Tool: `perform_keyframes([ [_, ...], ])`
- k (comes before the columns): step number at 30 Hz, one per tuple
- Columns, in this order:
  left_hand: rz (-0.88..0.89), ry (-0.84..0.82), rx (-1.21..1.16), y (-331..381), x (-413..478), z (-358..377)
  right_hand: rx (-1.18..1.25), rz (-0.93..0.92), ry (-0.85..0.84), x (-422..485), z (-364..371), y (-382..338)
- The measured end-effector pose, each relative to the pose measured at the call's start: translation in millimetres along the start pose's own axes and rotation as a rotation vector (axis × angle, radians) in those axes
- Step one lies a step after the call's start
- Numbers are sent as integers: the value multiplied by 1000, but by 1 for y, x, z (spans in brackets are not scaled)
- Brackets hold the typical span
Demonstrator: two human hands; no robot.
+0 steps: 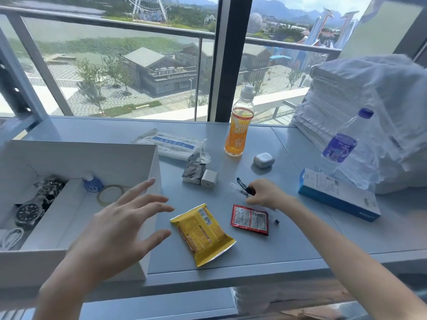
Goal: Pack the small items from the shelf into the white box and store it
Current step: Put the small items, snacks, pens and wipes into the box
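The left hand (120,227) hovers spread and empty over the box (152,172) wall. Beside it on the shelf (288,239), the yellow packet (202,234) looks light, crinkly and slick, so it is probably best pinched at a crimped end. Farther off, the right hand (265,192) pinches a thin black tool (242,184), likely light and easily dropped.

Bare shelf (265,248) right of yellow packet (203,234); orange bottle (239,130) upright at rear.
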State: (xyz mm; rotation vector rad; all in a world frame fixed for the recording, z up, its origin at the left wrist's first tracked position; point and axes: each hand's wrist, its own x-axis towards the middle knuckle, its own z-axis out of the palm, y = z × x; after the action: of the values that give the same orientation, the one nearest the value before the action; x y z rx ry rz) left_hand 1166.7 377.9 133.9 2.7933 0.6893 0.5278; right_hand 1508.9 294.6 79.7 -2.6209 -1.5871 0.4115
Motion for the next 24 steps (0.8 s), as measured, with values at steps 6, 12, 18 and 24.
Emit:
perform_keyframes([
  [6,6,0,12,2,-1,-1,364,-255,436,2,-10,-15],
  [12,46,57,10,2,-3,-2,374,-259,417,15,12,-17],
  [18,107,184,-219,-8,-11,-11,455,-238,412,7,2,-30],
  [24,32,237,-143,-50,-42,-33,810,-450,303,-20,-65,-125],
])
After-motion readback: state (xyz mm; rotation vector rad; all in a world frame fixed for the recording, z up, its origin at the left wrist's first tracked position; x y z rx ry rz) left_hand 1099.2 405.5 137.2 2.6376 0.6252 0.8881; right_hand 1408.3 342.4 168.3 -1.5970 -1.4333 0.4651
